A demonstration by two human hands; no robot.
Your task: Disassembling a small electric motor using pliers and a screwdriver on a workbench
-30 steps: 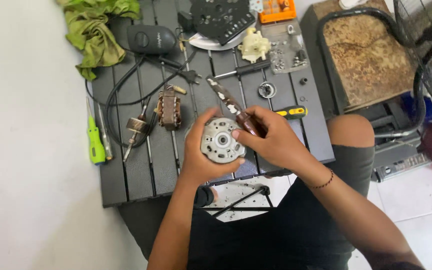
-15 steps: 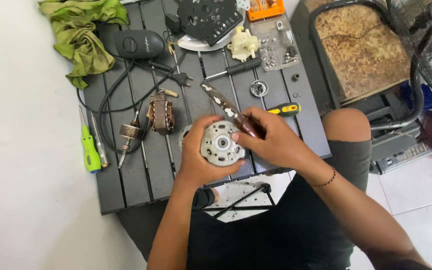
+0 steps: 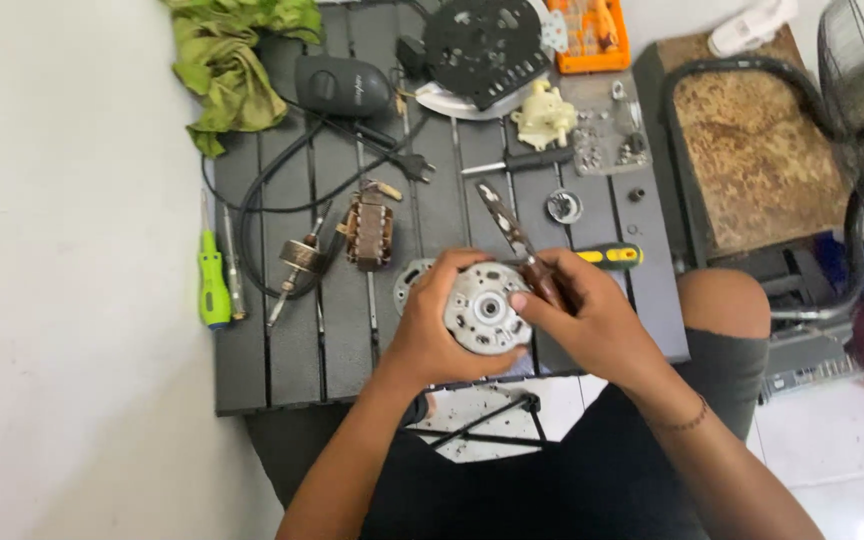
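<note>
The left hand (image 3: 432, 335) grips a round metal motor cover (image 3: 487, 308) by its rim, its flat face turned up toward the camera, just above the near edge of the dark slatted table (image 3: 282, 370). The cover is a dull grey casting, pierced by slots around a small central hub. The right hand (image 3: 592, 325) closes around the handle of a pair of pliers (image 3: 512, 235). Their long axis runs from the palm up and to the left, away from the body, so the worn, rust-flecked tips point past the cover's upper right edge. The right index fingertip (image 3: 520, 298) rests on the cover's right rim, so both hands meet at the disc, with the pliers lying just beside it rather than on it.

On the table beyond lie a copper-wound motor core (image 3: 367, 228), a smaller rotor on a shaft (image 3: 297, 260), a green-handled screwdriver (image 3: 213, 285), a black power cord (image 3: 352, 140) and a crumpled green cloth (image 3: 232, 55). A yellow-and-black handle (image 3: 614, 256) shows just behind the right hand.
</note>
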